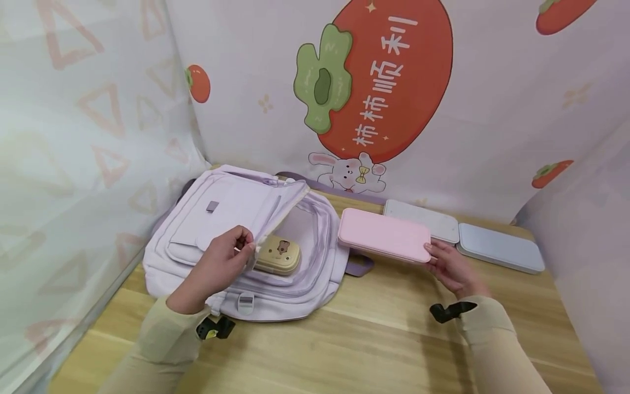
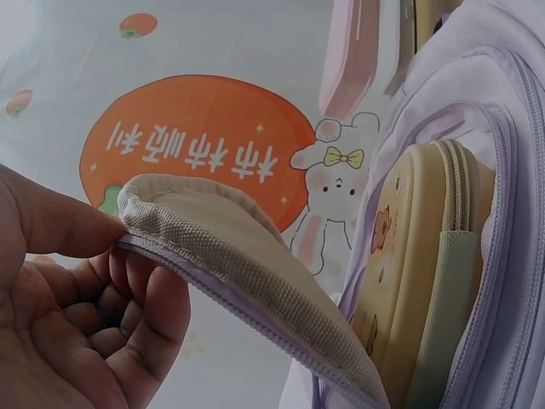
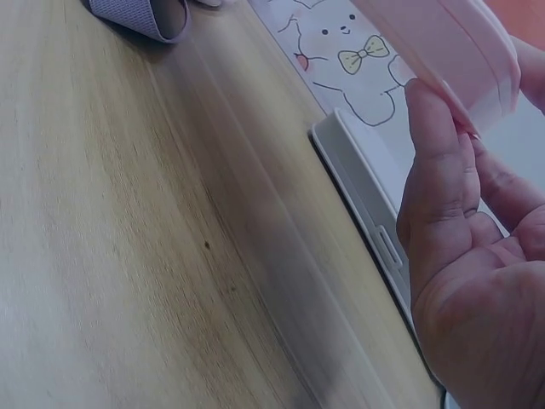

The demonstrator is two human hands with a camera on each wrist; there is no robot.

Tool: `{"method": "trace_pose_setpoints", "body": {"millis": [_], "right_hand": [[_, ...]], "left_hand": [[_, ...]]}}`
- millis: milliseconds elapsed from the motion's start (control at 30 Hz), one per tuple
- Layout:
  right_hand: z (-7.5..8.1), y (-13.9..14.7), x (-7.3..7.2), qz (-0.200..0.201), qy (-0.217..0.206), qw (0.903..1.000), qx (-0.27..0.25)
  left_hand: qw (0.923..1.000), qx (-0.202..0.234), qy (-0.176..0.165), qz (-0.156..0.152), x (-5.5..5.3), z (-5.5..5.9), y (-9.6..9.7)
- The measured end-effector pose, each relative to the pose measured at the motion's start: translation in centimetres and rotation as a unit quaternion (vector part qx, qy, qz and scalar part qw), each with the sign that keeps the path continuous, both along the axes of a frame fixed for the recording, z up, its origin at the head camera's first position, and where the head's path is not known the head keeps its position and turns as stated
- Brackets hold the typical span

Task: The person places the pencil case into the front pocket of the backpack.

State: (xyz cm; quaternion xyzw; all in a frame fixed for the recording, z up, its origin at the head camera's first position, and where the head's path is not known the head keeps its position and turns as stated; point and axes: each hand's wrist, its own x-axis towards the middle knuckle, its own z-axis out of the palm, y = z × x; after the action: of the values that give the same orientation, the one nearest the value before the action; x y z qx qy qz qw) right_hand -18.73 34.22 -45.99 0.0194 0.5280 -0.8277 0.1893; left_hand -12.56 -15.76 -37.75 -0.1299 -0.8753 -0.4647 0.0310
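A pale lilac backpack (image 1: 226, 189) lies on the table with its front compartment unzipped. My left hand (image 1: 228, 257) pinches the zippered edge of its flap (image 2: 247, 247) between thumb and fingers, lifting it away from the opening. Inside sits a yellow pencil case (image 1: 281, 256) with a small bear print; the flap covers part of it. To the right, my right hand (image 1: 450, 268) grips one end of a flat pink pencil box (image 1: 384, 234), thumb and fingers on opposite faces. The box is held above the table, its far end close to the backpack's side.
A white pencil box (image 1: 423, 219) and a light blue pencil box (image 1: 499, 247) lie along the back of the wooden table (image 1: 364, 350). A purple strap (image 1: 360, 266) loops out beside the backpack. Printed cloth walls (image 1: 246, 65) stand behind and at both sides.
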Motion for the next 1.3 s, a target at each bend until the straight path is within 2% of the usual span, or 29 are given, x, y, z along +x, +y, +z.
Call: {"method": "trace_pose_setpoints", "body": {"millis": [267,567,933,1300], "right_hand": [[0.2,-1.1,-0.3,-0.006,-0.005,0.9996,0.025],[0.9,-3.1,-0.8,-0.021,-0.052,0.9968,0.057],[0.8,-5.4,-1.3,-0.021,-0.053,0.9960,0.069],[1.1,-7.3,-1.9,-0.019,-0.053,0.9963,0.064]], "left_hand": [[0.9999,-0.001,0.012,-0.001,0.2,0.3,0.0],[0.9997,0.009,0.013,-0.018,0.1,0.0,-0.2],[0.9996,0.019,0.012,-0.018,0.4,0.2,-0.1],[0.9995,0.011,0.019,-0.022,0.1,0.0,-0.1]]}}
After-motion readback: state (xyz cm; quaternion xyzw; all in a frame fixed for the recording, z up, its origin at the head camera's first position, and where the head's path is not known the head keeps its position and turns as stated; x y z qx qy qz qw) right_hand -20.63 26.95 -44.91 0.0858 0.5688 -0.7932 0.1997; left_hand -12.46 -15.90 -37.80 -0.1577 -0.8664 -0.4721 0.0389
